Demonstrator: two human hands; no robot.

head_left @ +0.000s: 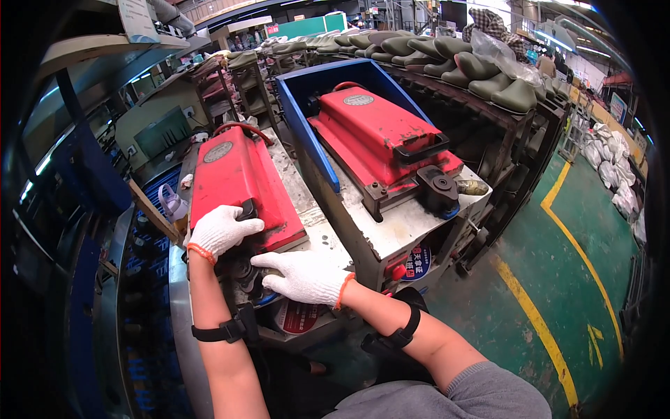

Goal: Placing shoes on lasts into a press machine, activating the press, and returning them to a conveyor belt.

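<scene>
Two red metal machine covers stand side by side; the left cover (pixel 241 183) is in front of me and the right cover (pixel 380 126) is closed on its base. My left hand (pixel 222 232), in a white knit glove with an orange cuff, is wrapped round the black handle (pixel 248 208) at the left cover's front end. Just to its right and lower, my gloved right hand (pixel 307 276) grips a lever grip at the left machine's front; the fingers partly hide it. The dark latch block (pixel 244 272) sits beside these fingertips. On the right machine, a similar black latch (pixel 441 188) carries a worn lever grip (pixel 472 187).
A blue metal guard (pixel 307 126) surrounds the right machine. Racks behind hold several olive-green shoes or boots (pixel 513 95). A red push button (pixel 398 272) sits on the front panel. White bags (pixel 614 167) are piled far right, past yellow floor lines (pixel 537 318). A wooden post (pixel 153 209) stands left.
</scene>
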